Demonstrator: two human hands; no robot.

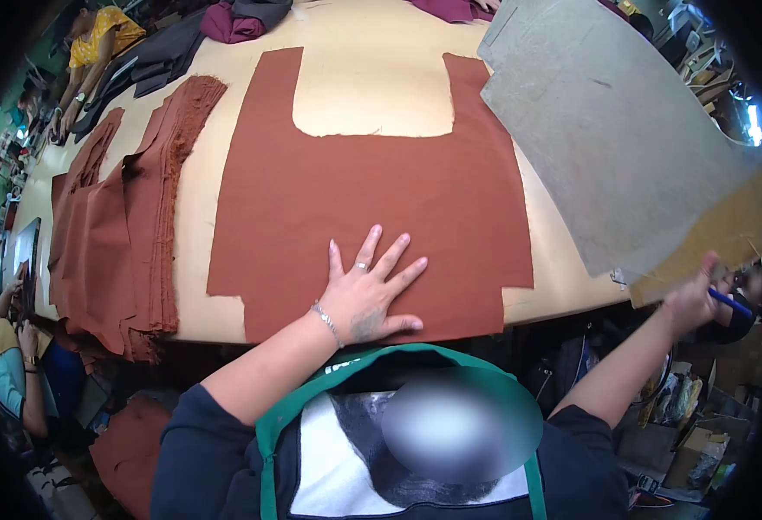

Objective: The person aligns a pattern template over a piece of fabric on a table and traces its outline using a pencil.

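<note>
The left hand (365,299) lies flat on a big piece of rust-red cloth (372,191), with all its fingers spread wide and holding nothing. It presses on the cloth near the edge closest to the person, at about 6 o'clock on the piece. There is a ring on one finger and a thin bracelet on the wrist. The cloth is spread smooth on a tan table (372,87), and it has a square bite cut out of its far side, at 12 o'clock. The right hand (691,299) is off past the table edge, at about 3 o'clock from the left hand. Its fingers are closed around the low corner of a big grey board (624,147), and a blue pen (729,302) sticks out of the same hand. The board is tilted up over the right side of the table, and its low edge looks brown like cardboard. At 9 o'clock from the big cloth sits a stack of cut pieces (130,234) in the same rust-red colour, apart from it. Dark grey and purple cloth lies at the far end of the table near 11 o'clock, where another person in a yellow shirt (95,39) leans over. The person wears a green apron strap. No writing on anything can be read here.
</note>
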